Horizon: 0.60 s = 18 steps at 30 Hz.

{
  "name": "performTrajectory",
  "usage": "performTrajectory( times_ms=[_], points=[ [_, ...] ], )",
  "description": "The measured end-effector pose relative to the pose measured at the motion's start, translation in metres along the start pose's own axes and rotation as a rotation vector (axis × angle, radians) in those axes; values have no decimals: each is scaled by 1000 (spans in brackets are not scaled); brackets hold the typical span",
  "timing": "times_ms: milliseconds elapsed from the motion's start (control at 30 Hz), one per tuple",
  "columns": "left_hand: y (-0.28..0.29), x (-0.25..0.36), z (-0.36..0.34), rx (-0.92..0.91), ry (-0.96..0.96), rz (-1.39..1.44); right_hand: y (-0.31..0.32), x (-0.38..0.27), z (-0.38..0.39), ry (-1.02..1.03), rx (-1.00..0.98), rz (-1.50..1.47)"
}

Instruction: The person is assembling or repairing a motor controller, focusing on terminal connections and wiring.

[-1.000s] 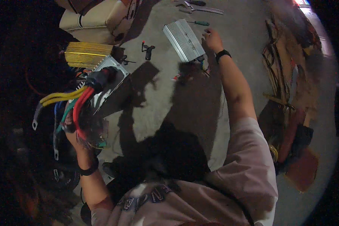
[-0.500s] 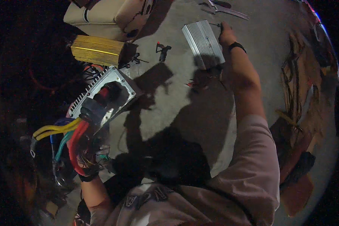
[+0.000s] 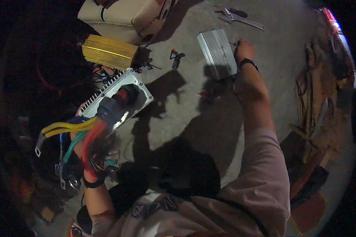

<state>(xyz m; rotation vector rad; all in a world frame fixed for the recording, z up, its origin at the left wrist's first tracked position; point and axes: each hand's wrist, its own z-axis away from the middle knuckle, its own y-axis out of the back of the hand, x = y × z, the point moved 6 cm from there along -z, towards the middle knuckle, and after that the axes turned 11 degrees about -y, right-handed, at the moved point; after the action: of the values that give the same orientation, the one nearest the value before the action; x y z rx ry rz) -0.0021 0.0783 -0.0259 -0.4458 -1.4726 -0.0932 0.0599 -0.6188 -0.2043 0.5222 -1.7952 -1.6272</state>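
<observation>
My left hand (image 3: pixel 78 147), mostly hidden behind thick cables, is closed on a silver finned motor controller (image 3: pixel 140 90), held tilted above the floor. Out of its end come heavy red (image 3: pixel 91 144), yellow (image 3: pixel 69 127), blue and green cables, some ending in ring lugs (image 3: pixel 38 151). My right arm stretches forward. Beside the right edge of a ribbed silver metal box (image 3: pixel 215 49) on the floor, my right hand (image 3: pixel 245 50) has its fingers closed around a small dark thing, too small to name.
A gold ribbed box (image 3: pixel 108 51) with wires lies at the left, below a beige cushioned piece (image 3: pixel 124 17). A small black clamp-like tool (image 3: pixel 177 58) sits mid-floor. An adjustable wrench (image 3: pixel 241 19) lies at the far side. Cardboard-like scraps (image 3: pixel 318 106) lie along the right.
The whole view has shifted, so things sit lower and further right. My right hand has come slightly nearer along the silver box's edge. The left hand still holds the controller.
</observation>
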Motion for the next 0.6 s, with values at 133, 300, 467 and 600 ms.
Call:
performTrajectory(
  times_ms=[133,300,467,600],
  points=[
    [-19,-13,-29,31,-36,25,-27,34,-22,-76,45,67],
    [-27,0,-49,92,-48,-68,-25,21,26,10,-21,71],
    [-52,14,-36,139,-76,-92,-15,64,38,-127,-255,-44],
    [-33,16,-29,161,-144,-699,30,65,38,-141,-105,-430]
  ],
)
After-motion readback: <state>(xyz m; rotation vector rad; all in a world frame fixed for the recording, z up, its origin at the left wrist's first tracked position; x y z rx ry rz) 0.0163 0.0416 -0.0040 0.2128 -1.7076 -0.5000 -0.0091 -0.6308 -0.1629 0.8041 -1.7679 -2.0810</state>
